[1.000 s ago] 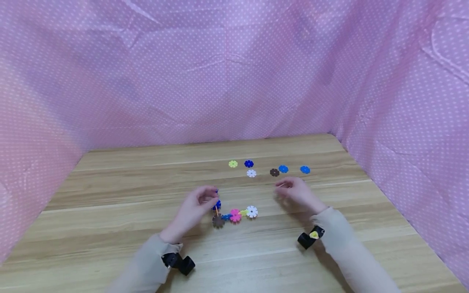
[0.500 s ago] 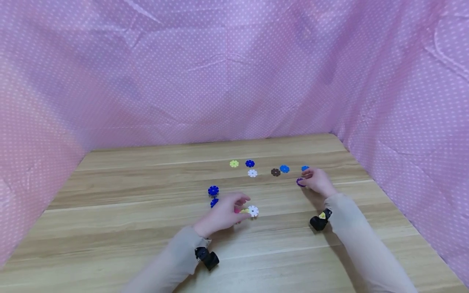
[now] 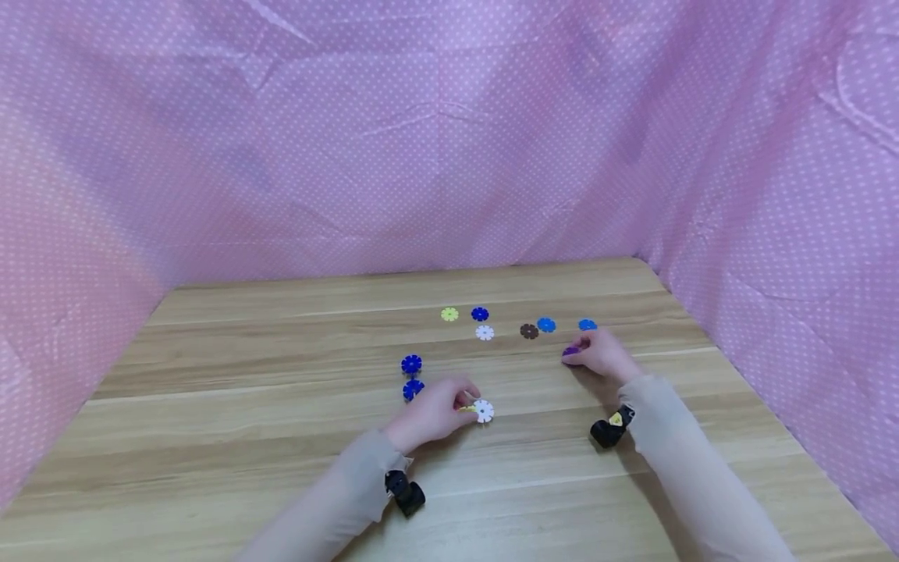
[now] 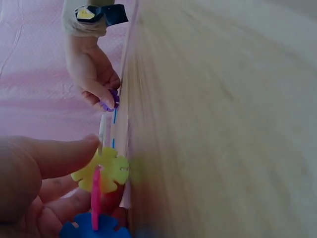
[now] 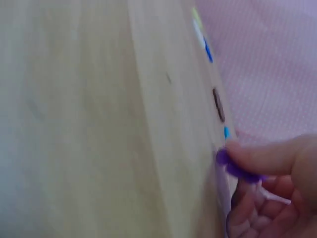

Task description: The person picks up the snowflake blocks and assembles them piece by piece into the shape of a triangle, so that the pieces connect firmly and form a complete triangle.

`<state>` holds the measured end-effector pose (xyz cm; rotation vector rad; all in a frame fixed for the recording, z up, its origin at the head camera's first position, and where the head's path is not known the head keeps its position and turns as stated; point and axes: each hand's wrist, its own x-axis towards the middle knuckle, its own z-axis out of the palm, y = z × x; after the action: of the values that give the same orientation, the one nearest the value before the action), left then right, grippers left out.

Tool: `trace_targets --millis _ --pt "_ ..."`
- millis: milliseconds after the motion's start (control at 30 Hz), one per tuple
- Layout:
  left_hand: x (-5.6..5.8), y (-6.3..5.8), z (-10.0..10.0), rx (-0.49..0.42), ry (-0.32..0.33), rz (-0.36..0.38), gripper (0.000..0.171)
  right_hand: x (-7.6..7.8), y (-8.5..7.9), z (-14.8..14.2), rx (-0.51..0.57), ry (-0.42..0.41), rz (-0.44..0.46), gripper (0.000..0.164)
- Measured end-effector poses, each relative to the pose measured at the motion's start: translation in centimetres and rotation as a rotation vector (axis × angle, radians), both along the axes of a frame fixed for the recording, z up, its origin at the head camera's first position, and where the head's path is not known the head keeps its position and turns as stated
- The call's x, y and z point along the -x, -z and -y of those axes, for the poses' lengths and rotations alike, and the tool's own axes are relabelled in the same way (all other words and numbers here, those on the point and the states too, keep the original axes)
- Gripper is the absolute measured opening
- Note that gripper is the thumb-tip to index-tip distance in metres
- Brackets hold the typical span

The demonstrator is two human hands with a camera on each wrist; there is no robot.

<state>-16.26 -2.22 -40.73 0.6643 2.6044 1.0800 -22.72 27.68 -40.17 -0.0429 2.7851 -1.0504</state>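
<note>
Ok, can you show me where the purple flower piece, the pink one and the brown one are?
purple flower piece (image 5: 240,172): right wrist view, on its uncovered part
pink flower piece (image 4: 95,201): left wrist view, on its thin edge
brown flower piece (image 3: 529,332): head view, on its middle

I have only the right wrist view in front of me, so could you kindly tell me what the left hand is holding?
Observer: The left hand holds a disc chain around its yellow piece.
Operator: Thank you; which disc sits at the chain's end towards the right hand?
Observer: A white disc, as the head view shows.
Operator: And what joins the yellow piece on its other side, please?
Observer: A pink disc, seen edge-on in the left wrist view.
</note>
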Motion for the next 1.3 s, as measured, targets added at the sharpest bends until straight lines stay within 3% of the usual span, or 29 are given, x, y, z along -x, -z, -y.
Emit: trace_targets --millis 300,467,600,767,1033,1300 --pt "-0.2 -0.3 1.3 -0.160 -0.049 -0.082 0.018 -2.9 -1.1 4.3 0.181 -0.099 -0.047 0.018" --pt "-0.3 -0.6 1.6 -0.228 -0.060 -0.068 0.017 -4.7 -1.4 6.5 0.281 -0.229 -0.026 0.016" --pt "-0.5 -0.8 1.9 -0.262 -0.071 -0.053 0.015 -5.7 -1.5 7.3 0.294 -0.321 -0.033 0.017" --pt "-0.8 -1.3 2.3 -0.293 -0.100 -0.048 0.012 -6.7 -1.5 8.3 0.276 -0.366 -0.142 0.013" --pt "-1.5 -2.1 2.6 -0.315 -0.099 -0.102 0.008 -7.8 -1.6 9.8 0.365 -0.329 -0.298 0.012" --pt "-2.2 -2.7 2.8 -0.299 -0.072 -0.145 0.005 -8.2 -1.7 10.1 0.299 -0.425 -0.513 0.015"
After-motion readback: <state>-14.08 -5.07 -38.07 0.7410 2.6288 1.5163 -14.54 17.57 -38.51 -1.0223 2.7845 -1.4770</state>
